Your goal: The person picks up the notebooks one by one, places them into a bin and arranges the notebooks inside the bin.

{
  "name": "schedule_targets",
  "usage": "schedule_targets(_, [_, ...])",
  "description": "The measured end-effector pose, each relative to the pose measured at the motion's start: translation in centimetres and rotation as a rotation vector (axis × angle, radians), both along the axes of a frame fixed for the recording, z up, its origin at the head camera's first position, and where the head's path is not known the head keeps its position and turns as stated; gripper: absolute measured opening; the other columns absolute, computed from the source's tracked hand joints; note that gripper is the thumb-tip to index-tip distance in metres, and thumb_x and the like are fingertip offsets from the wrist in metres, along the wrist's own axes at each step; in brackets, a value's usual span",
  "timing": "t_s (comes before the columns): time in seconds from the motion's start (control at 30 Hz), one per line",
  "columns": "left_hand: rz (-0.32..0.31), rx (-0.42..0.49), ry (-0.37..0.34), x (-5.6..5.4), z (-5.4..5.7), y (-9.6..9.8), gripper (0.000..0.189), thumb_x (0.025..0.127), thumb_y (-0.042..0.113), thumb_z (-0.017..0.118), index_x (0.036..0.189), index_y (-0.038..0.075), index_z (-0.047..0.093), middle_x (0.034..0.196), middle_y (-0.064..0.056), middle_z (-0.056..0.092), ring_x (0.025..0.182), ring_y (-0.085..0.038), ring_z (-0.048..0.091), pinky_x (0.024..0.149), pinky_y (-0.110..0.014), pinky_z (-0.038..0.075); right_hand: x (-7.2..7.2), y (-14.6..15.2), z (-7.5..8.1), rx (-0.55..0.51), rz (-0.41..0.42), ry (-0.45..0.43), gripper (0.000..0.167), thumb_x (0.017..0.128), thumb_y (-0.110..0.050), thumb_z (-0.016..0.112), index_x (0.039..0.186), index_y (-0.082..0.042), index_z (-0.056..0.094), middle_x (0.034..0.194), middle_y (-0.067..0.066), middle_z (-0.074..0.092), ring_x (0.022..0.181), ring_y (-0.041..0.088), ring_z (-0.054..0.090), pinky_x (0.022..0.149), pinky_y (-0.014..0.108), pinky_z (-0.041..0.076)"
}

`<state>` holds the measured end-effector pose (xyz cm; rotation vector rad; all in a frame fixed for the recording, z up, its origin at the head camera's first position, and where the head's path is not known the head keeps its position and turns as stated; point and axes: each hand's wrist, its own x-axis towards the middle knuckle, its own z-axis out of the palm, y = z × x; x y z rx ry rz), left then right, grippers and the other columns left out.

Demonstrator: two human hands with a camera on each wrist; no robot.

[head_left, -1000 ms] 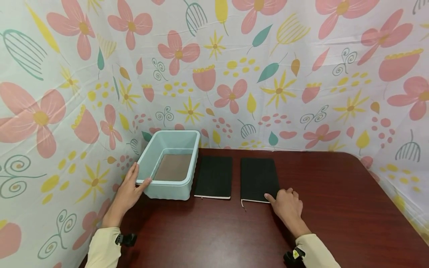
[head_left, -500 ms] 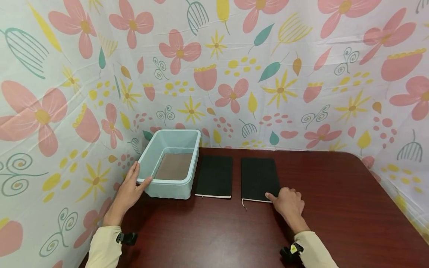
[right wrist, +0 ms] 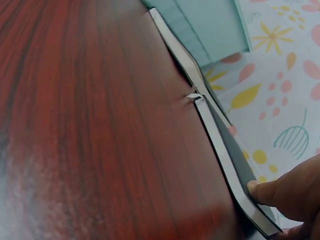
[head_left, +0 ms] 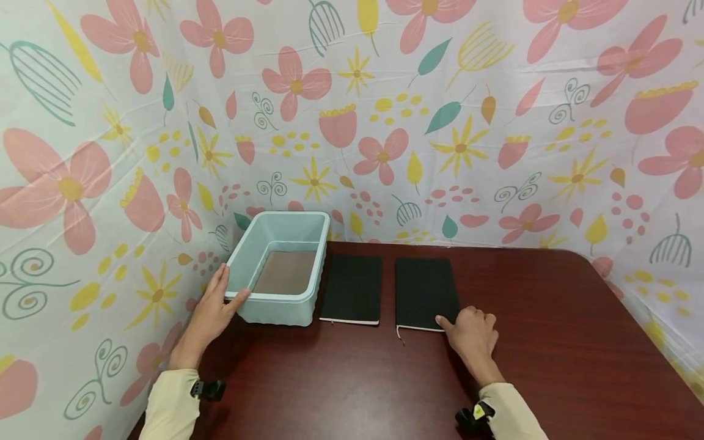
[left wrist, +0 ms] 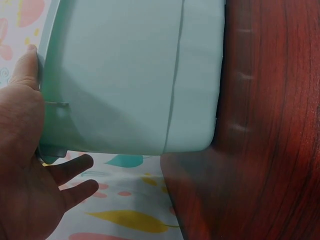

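A light blue-green plastic bin stands at the table's far left. My left hand holds its near left corner, thumb on the front rim and fingers along the left side; two fingers stick out loosely past the corner in the left wrist view. Two black notebooks lie flat right of the bin. My right hand pinches the near right corner of the right notebook, with the thumb on the cover. The other fingers are partly hidden at its right edge. Nothing touches the left notebook from above.
A flat grey-brown panel shows on the bin's floor. The dark red-brown table has a rounded far right corner. Flower-printed cloth hangs behind and at both sides, close to the bin. A ribbon marker pokes out of the right notebook.
The view shifts slightly, and my right wrist moves a little to the left. Both hands keep their places on the bin and the right notebook.
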<state>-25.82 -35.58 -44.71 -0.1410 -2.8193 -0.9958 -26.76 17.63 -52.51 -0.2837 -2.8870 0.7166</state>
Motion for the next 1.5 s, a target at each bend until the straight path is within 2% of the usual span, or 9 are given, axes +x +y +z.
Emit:
schedule_targets(0.33, [0.002, -0.004, -0.005, -0.1, -0.1, 0.0, 0.093, 0.104, 0.053, 0.053, 0.164, 0.004, 0.002, 0.172, -0.015, -0.002, 0.153, -0.048, 0.012, 0.114, -0.07, 0.023, -0.3, -0.1, 0.0, -0.04, -0.021, 0.011, 0.06, 0.091, -0.038, 0.077, 0.106, 0.014, 0.053, 0.086, 0.036, 0.061, 0.101, 0.054, 0.052, 0.078, 0.065, 0.044])
schedule_targets(0.57, [0.004, -0.008, 0.004, -0.1, -0.2, 0.1, 0.093, 0.104, 0.053, 0.054, 0.164, 0.003, 0.003, 0.172, -0.015, -0.001, 0.153, -0.048, 0.012, 0.114, -0.07, 0.022, 0.0, -0.2, -0.1, -0.06, 0.014, 0.029, 0.074, 0.096, -0.034, 0.073, 0.149, 0.006, 0.04, 0.105, 0.039, 0.066, 0.115, 0.058, 0.047, 0.075, 0.062, 0.047])
schedule_targets(0.8, [0.013, -0.009, 0.011, -0.1, -0.2, 0.2, 0.093, 0.103, 0.053, 0.054, 0.164, 0.003, 0.004, 0.172, -0.015, 0.0, 0.153, -0.048, 0.013, 0.114, -0.07, 0.022, 0.4, -0.4, 0.1, -0.062, 0.091, 0.076, 0.064, 0.1, -0.026, 0.067, 0.15, 0.007, 0.044, 0.112, 0.04, 0.062, 0.122, 0.06, 0.045, 0.087, 0.064, 0.047])
schedule_targets(0.9, [0.018, -0.013, 0.011, -0.1, -0.1, 0.2, 0.093, 0.103, 0.053, 0.054, 0.164, 0.003, 0.004, 0.172, -0.015, 0.0, 0.153, -0.048, 0.014, 0.114, -0.07, 0.022, 0.4, -0.5, 0.2, -0.112, 0.1, 0.113, 0.063, 0.1, -0.023, 0.066, 0.15, 0.008, 0.044, 0.114, 0.039, 0.061, 0.115, 0.057, 0.053, 0.091, 0.064, 0.045])
schedule_targets(1.0, [0.021, -0.016, 0.012, -0.1, -0.1, 0.2, 0.093, 0.103, 0.053, 0.054, 0.164, 0.004, 0.005, 0.172, -0.015, 0.001, 0.152, -0.049, 0.014, 0.114, -0.07, 0.023, 0.4, -0.5, 0.4, -0.168, 0.091, 0.158, 0.062, 0.099, -0.021, 0.068, 0.15, 0.007, 0.046, 0.107, 0.036, 0.063, 0.091, 0.048, 0.061, 0.076, 0.056, 0.048])
schedule_targets(1.17, [0.016, -0.015, 0.015, -0.1, -0.1, 0.2, 0.092, 0.104, 0.052, 0.054, 0.164, 0.003, 0.005, 0.172, -0.016, 0.001, 0.152, -0.049, 0.015, 0.114, -0.07, 0.023, 0.2, -0.5, 0.6, -0.263, 0.067, 0.163, 0.063, 0.098, -0.024, 0.069, 0.152, -0.002, 0.047, 0.06, 0.016, 0.057, 0.045, 0.021, 0.04, 0.051, 0.034, 0.033])
schedule_targets(1.23, [0.015, -0.016, 0.015, -0.1, -0.1, 0.1, 0.093, 0.104, 0.053, 0.054, 0.164, 0.003, 0.005, 0.171, -0.016, 0.001, 0.152, -0.049, 0.014, 0.114, -0.07, 0.023, 0.1, -0.4, 0.8, -0.297, 0.06, 0.157, 0.062, 0.099, -0.025, 0.069, 0.153, -0.004, 0.048, 0.062, 0.017, 0.061, 0.042, 0.016, 0.035, 0.05, 0.031, 0.03])
schedule_targets(1.3, [0.014, -0.015, 0.016, -0.1, -0.1, 0.1, 0.093, 0.104, 0.053, 0.054, 0.164, 0.003, 0.005, 0.171, -0.017, 0.001, 0.152, -0.049, 0.014, 0.114, -0.07, 0.023, 0.1, -0.2, 0.9, -0.351, 0.055, 0.143, 0.06, 0.099, -0.026, 0.068, 0.153, -0.006, 0.048, 0.077, 0.021, 0.069, 0.044, 0.017, 0.047, 0.048, 0.03, 0.032])
schedule_targets(1.5, [0.015, -0.011, 0.014, -0.2, -0.2, 0.1, 0.093, 0.103, 0.053, 0.054, 0.164, 0.003, 0.005, 0.171, -0.017, 0.002, 0.153, -0.049, 0.013, 0.114, -0.07, 0.023, 0.2, 0.0, 1.0, -0.547, 0.031, 0.084, 0.056, 0.102, -0.02, 0.064, 0.154, -0.01, 0.047, 0.137, 0.03, 0.059, 0.082, 0.023, 0.077, 0.047, 0.028, 0.047])
